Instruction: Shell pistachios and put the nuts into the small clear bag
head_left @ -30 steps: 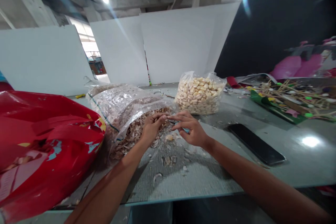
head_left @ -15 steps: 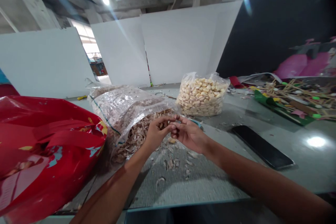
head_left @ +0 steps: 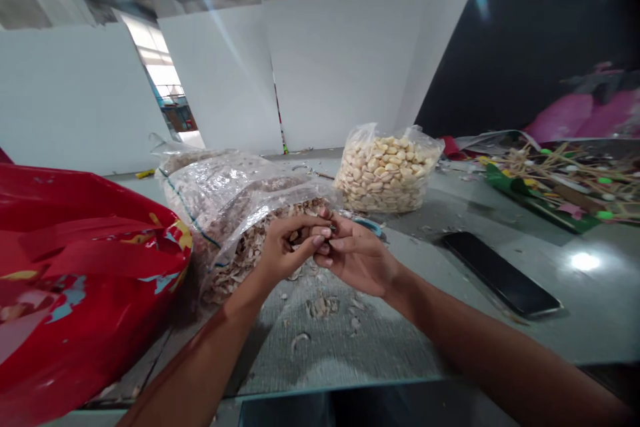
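Observation:
My left hand [head_left: 293,243] and my right hand [head_left: 357,250] meet over the table, fingertips pinched together around something small and dark that I cannot make out. Just behind and left of them lies a clear plastic bag [head_left: 225,190] whose open mouth shows brown husks [head_left: 253,250]. A clear bag of pale, peeled nuts or beans [head_left: 387,173] stands upright beyond my right hand. Partly hidden behind my right fingers is a blue ring-shaped object [head_left: 369,225]. Loose husk bits [head_left: 323,307] lie on the table below my hands.
A large red plastic bag [head_left: 100,267] fills the left side. On the right a black phone [head_left: 500,272] lies flat on the table [head_left: 565,340]. Sticks with coloured tips [head_left: 575,177] are heaped on a green sheet farther right. White panels [head_left: 345,73] stand behind.
The view has shifted slightly. My hands stay together, with the fingers rearranged; a small dark item now shows between them. The pale piece seen below them earlier is no longer visible.

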`<state>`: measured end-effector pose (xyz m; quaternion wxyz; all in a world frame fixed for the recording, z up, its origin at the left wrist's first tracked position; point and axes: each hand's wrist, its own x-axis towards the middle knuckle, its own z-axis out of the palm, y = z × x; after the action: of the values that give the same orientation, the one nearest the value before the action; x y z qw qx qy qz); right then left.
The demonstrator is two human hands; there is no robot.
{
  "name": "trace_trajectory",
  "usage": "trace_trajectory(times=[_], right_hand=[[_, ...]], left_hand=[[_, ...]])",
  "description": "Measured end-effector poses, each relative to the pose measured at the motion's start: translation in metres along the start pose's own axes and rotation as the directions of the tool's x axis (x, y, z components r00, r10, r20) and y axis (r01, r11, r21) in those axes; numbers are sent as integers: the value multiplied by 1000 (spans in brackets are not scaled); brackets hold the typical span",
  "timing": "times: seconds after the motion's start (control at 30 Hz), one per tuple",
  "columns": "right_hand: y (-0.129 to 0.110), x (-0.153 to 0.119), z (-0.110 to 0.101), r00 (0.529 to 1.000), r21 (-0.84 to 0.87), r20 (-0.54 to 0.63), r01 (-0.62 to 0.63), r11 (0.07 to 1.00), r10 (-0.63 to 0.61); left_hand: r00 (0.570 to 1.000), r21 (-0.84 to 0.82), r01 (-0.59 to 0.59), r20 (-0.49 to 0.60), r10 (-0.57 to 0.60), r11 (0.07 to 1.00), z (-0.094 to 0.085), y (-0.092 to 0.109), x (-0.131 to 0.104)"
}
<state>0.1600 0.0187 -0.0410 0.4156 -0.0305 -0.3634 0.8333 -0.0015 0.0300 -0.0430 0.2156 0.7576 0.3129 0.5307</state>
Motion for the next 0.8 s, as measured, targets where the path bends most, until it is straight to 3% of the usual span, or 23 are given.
trace_trajectory(times=[0.2,0.43,0.7,0.8], right_hand=[[-1,-1,-1,1000,-25,12,6,1000,-5],[0,-2,-5,1000,-78,-23,18,997,-20],[1,0,-10,998,-18,-54,27,999,-28],[0,1,-13,997,-50,-58,54,997,-57]], left_hand=[[999,-12,-43,15,43,999,3,-2,-2],[1000,-35,-15,20,15,999,5,-2,-2],[999,-15,1,38,0,1000,8,-2,-2],[1000,-1,15,-1,-15,1000,9,-8,-2]])
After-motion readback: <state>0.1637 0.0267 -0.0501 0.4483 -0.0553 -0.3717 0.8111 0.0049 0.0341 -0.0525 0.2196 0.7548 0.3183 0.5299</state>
